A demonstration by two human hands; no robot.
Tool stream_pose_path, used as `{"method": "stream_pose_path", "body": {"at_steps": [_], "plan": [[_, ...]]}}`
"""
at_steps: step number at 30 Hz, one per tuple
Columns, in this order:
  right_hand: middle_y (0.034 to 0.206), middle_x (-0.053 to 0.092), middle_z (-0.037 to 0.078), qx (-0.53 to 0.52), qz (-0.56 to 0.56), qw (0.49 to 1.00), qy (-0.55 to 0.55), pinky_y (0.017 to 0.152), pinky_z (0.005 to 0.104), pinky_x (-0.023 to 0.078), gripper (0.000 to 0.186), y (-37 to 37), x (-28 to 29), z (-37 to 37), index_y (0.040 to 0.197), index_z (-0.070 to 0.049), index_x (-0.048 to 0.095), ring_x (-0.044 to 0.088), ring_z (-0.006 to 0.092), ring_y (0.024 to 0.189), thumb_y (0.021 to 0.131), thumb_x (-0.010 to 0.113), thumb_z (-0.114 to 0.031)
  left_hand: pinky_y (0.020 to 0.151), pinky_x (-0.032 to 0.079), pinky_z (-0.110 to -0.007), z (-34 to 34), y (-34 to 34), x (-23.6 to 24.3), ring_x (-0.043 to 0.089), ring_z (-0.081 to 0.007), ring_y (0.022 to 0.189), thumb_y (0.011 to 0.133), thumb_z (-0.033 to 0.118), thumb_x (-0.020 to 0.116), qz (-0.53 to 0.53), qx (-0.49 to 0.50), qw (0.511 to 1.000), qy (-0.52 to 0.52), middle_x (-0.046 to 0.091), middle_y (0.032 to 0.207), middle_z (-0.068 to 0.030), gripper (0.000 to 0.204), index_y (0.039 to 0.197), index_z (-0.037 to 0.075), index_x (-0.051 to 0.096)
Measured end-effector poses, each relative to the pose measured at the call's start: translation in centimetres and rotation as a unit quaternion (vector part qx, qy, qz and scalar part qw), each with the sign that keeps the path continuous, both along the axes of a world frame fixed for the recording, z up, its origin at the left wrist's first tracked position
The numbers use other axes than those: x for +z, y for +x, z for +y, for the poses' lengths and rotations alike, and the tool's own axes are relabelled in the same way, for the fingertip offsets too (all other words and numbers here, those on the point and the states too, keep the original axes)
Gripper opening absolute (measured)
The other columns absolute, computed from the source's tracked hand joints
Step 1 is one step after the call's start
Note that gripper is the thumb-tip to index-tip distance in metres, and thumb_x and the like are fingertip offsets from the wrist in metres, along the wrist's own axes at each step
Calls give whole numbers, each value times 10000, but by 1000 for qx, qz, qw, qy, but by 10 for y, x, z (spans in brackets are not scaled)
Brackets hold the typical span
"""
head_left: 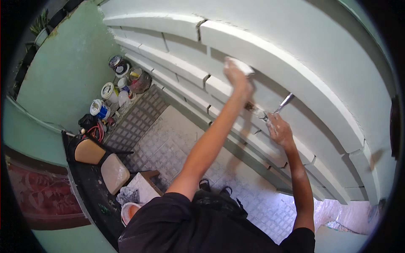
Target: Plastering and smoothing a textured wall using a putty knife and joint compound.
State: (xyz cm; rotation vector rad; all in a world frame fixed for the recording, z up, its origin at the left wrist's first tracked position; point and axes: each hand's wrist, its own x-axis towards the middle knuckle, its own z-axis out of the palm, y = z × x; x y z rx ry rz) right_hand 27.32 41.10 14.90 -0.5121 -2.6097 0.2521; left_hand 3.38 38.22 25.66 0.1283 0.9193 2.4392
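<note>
1. The left hand (237, 78), near the upper middle of the frame, has its fingers closed on a white pad (242, 66) at the pale wall (287, 98).
2. The right hand (279, 130), right of centre, pinches a metal tool (284, 103), whose shiny end points up and right, beside a white ledge (220, 87).
3. At upper left, a see-through bowl (141, 86) holds something yellow (135, 75); the rest inside is unclear.
4. Around it stand a paint can (114, 61), a white tub (108, 91) and a blue-and-white bucket (99, 110); their contents are too small to tell.
5. At lower left, a white pail (124, 216) shows orange inside, contents or lining, I cannot tell.
6. At the far upper left, a pot (41, 38) holds a green plant (40, 23).
</note>
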Motion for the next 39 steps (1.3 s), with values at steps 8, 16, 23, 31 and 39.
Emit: {"method": "stream_pose_path", "body": {"at_steps": [8, 16, 23, 31, 39], "plan": [[1098, 570, 188, 24, -10, 999, 21, 730, 453, 535, 477, -8, -8, 12, 1331, -129, 499, 625, 375, 878, 865, 586, -175, 834, 493, -363, 10, 67, -17, 567, -218, 956, 1035, 378, 383, 67, -8, 998, -19, 592, 1022, -121, 485, 1249, -52, 452], [1121, 577, 198, 3, -72, 997, -33, 759, 471, 534, 369, -1, 1, 3, 1231, -84, 536, 618, 380, 940, 872, 563, -165, 890, 498, -379, -6, 93, 12, 540, -238, 1075, 1040, 373, 354, -74, -81, 988, -105, 529, 1191, -178, 516, 1308, -62, 419], [1085, 629, 207, -15, 3, 993, -114, 787, 492, 519, 371, 2, -10, 4, 1170, -88, 572, 614, 395, 966, 817, 635, -183, 857, 454, -341, -20, 124, 4, 555, -210, 933, 1051, 371, 358, -15, -102, 995, -14, 545, 990, -134, 455, 1163, -57, 464], [1218, 600, 143, 15, 24, 991, -128, 897, 461, 488, 375, 1, -21, 10, 1212, -93, 557, 601, 370, 1047, 881, 582, -267, 968, 412, -367, 1, 156, -14, 535, -284, 1052, 1021, 517, 327, 86, 86, 978, -171, 524, 1163, -236, 717, 1344, -123, 347], [1097, 563, 188, 33, 9, 999, -34, 716, 490, 523, 345, -10, -3, 2, 1251, -111, 519, 620, 396, 886, 924, 536, -220, 938, 445, -364, 0, 99, 10, 563, -267, 1012, 1053, 372, 339, 200, 229, 947, -103, 556, 1114, -218, 531, 1300, -96, 388]]}}
